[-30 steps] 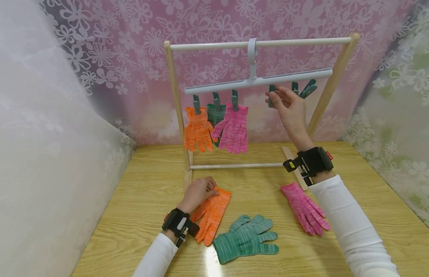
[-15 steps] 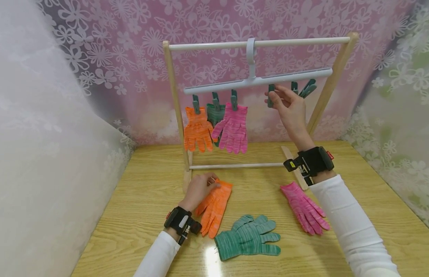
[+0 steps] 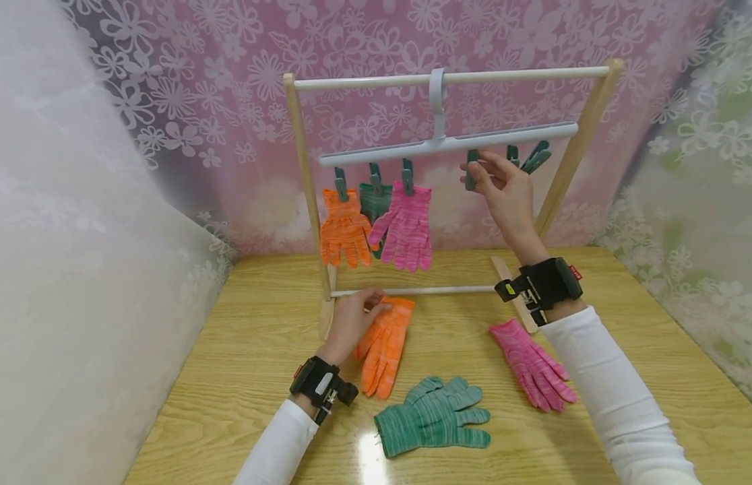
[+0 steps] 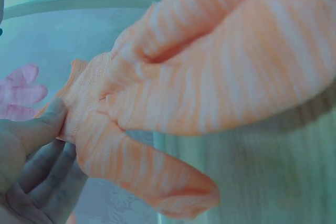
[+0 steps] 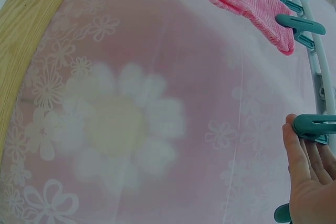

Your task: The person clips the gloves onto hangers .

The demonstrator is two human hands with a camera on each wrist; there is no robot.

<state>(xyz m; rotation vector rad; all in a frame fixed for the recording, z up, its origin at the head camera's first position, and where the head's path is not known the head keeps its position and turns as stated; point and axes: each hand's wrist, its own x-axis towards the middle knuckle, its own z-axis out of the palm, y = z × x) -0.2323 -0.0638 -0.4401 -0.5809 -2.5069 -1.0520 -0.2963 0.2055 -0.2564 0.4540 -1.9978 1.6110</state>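
Orange glove (image 3: 388,353) sits low before the rack (image 3: 301,148), its cuff (image 3: 401,305) pinched in my left hand (image 3: 350,323) — my right hand (image 3: 509,195) grips a green clip (image 3: 471,170) under the hanger (image 3: 388,152). Best, I judge, to present the cuff flat and squeeze the clip wide.

The gloves (image 3: 385,353) are streaked orange, green or pink, the clips (image 3: 471,170) green.

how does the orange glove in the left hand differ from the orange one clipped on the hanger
The held glove is pinched at its cuff by the left hand; the clipped glove hangs from a green clip. The held glove is lower, in front of the rack; the clipped glove hangs below the hanger bar. The held glove's fingers look closer together than the clipped glove's. Both are streaky orange.
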